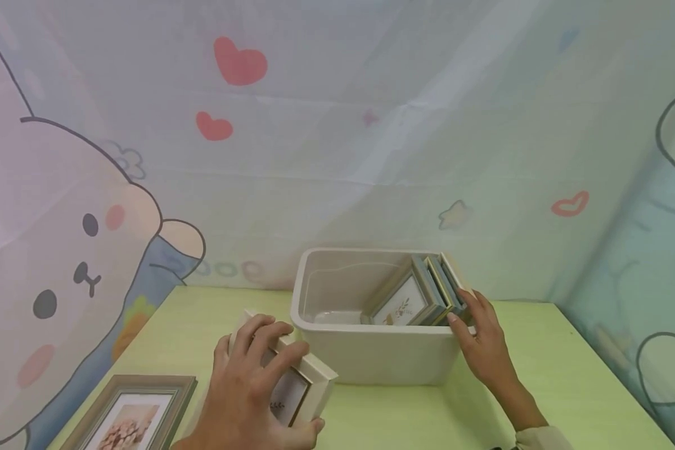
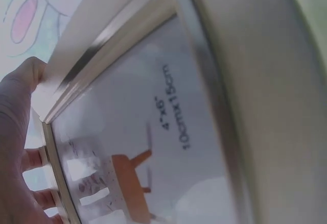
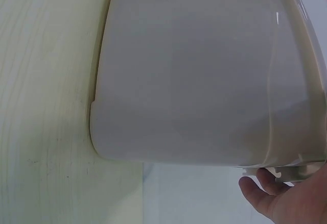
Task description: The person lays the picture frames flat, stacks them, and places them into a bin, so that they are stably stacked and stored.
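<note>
In the head view my left hand (image 1: 247, 381) grips a cream picture frame (image 1: 317, 395), tilted, in front of the bin. The left wrist view shows this frame's glass (image 2: 127, 112) up close, with a print reading 10cmx15cm; the thumb lies at its edge. My right hand (image 1: 486, 344) holds the right end of a white plastic bin (image 1: 382, 356), its thumb and fingertips by the rim and the frames there. Inside that end lean several picture frames (image 1: 407, 297), grey-blue, yellowish and cream edged. Part of the right fingers' contact is hidden.
A brown-grey picture frame (image 1: 182, 400) with a pink flower print lies at the table's front left. The bin stands on a pale green-yellow table (image 1: 382, 415). Behind it hangs a printed cloth backdrop (image 1: 343, 137) with hearts and a cartoon animal.
</note>
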Motion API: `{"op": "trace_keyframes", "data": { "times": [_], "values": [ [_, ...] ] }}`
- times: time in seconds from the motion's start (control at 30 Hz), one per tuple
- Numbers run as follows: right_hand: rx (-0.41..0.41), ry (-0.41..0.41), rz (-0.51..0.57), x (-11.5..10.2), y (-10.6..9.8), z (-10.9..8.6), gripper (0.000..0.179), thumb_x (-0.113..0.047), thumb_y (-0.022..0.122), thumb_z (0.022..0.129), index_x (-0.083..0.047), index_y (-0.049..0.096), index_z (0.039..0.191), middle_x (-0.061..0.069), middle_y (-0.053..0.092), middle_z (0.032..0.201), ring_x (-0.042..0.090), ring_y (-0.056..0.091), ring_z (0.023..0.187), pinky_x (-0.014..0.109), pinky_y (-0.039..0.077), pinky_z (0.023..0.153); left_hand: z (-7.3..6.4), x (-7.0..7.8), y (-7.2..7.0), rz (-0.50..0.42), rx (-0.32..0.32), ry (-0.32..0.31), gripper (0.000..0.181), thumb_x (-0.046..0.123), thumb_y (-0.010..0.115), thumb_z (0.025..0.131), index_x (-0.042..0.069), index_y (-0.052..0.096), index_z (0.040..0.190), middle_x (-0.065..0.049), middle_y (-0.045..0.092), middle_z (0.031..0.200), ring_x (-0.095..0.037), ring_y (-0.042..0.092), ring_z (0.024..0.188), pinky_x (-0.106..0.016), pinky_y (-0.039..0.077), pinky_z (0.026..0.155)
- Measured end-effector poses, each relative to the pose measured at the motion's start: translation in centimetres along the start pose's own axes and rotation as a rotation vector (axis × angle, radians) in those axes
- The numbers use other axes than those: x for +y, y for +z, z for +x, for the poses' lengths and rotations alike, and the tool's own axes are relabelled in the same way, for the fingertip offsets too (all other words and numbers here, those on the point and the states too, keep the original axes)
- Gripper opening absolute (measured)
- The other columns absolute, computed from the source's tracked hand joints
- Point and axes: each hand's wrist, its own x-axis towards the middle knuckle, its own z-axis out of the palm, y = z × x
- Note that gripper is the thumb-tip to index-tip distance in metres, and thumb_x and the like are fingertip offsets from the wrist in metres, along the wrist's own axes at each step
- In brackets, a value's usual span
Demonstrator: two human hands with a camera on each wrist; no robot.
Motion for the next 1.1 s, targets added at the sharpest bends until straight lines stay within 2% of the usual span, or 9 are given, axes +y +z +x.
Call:
{"op": "trace_keyframes", "data": {
  "times": [0.13,0.27,0.5,0.7,0.8,0.93,1.1],
  "values": [
    [0.003,-0.005,0.001,0.1,0.0,0.0,0.051,-0.029,0.049,0.104,-0.012,0.040,0.151,0.025,0.027,0.159,0.052,0.043,0.134,0.060,0.052,0.087,2.0,0.3,-1.1,-0.094,-0.009,-0.012,0.079,0.050,0.088,0.046,0.027,0.063,0.118,-0.001,0.056,0.125,-0.026,0.045,0.126,-0.054,0.039,0.083],
    [0.006,-0.005,-0.002,0.1,-0.1,0.1,0.051,-0.029,0.049,0.104,-0.011,0.040,0.151,0.025,0.027,0.159,0.053,0.043,0.134,0.059,0.052,0.086,4.1,0.1,-1.5,-0.192,0.004,-0.013,0.077,0.046,0.086,0.049,0.025,0.063,0.119,-0.002,0.056,0.128,-0.026,0.043,0.130,-0.055,0.037,0.089],
    [-0.010,0.018,0.004,0.1,-0.1,0.2,0.052,-0.030,0.050,0.104,-0.012,0.040,0.151,0.025,0.026,0.160,0.051,0.043,0.134,0.058,0.051,0.088,7.2,-0.5,-1.1,-0.301,0.071,0.026,0.072,0.043,0.085,0.053,0.023,0.062,0.118,-0.004,0.057,0.126,-0.030,0.045,0.127,-0.062,0.040,0.092],
    [0.004,0.002,0.001,0.1,-0.1,0.3,0.051,-0.029,0.049,0.104,-0.013,0.040,0.151,0.025,0.026,0.160,0.051,0.046,0.132,0.057,0.052,0.087,9.8,-0.4,-0.6,-0.381,0.101,0.070,0.071,0.042,0.084,0.055,0.018,0.062,0.118,-0.008,0.056,0.124,-0.032,0.043,0.128,-0.062,0.033,0.108],
    [0.004,-0.001,0.001,0.0,-0.1,0.3,0.051,-0.030,0.049,0.104,-0.013,0.040,0.152,0.025,0.026,0.160,0.050,0.048,0.130,0.055,0.051,0.085,11.0,-0.5,-0.4,-0.399,0.108,0.092,0.070,0.042,0.082,0.057,0.016,0.062,0.118,-0.010,0.056,0.123,-0.032,0.043,0.127,-0.061,0.031,0.111],
    [0.006,-0.002,-0.001,0.0,0.0,0.3,0.051,-0.030,0.049,0.104,-0.013,0.040,0.151,0.025,0.027,0.160,0.050,0.049,0.129,0.056,0.051,0.085,12.4,-0.6,-0.1,-0.410,0.118,0.114,0.069,0.042,0.083,0.058,0.015,0.062,0.118,-0.011,0.056,0.123,-0.033,0.043,0.127,-0.060,0.035,0.106],
    [0.002,0.004,0.004,0.1,0.0,0.0,0.051,-0.029,0.049,0.104,-0.012,0.040,0.151,0.025,0.027,0.160,0.050,0.047,0.131,0.056,0.051,0.086,14.0,-1.1,0.7,-0.437,0.122,0.108,0.070,0.041,0.084,0.059,0.014,0.062,0.119,-0.011,0.055,0.125,-0.032,0.042,0.128,-0.056,0.038,0.098]
  ]
}}
